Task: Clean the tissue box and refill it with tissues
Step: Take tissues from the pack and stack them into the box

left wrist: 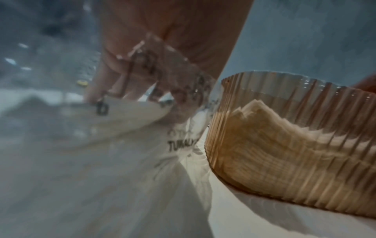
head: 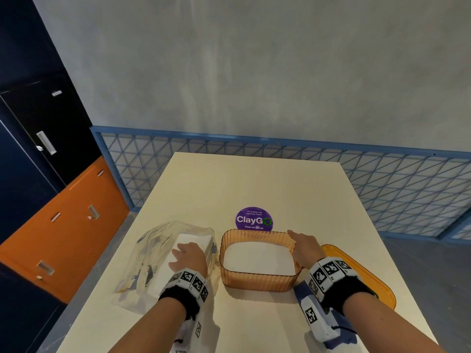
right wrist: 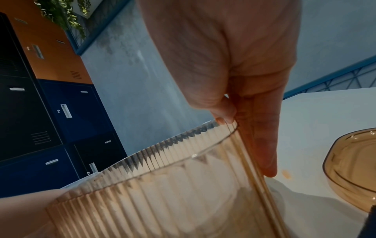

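Observation:
The amber ribbed tissue box (head: 257,282) stands open-topped in the middle of the table, with a white stack of tissues (head: 257,258) inside. My right hand (head: 302,244) holds its right wall. In the right wrist view the thumb sits on the rim (right wrist: 183,145) and the fingers (right wrist: 262,145) lie straight down the outside. To the left lies a clear printed tissue pack (head: 153,253). My left hand (head: 184,253) lies flat on the white tissues in it. Its fingers (left wrist: 105,83) show through the plastic, touching the stack.
The box's amber lid (head: 372,278) lies upturned to the right, by the table's edge. A blue cloth (head: 344,329) lies under my right wrist. A purple round sticker (head: 253,219) is stuck behind the box. Lockers stand left, a blue mesh railing behind.

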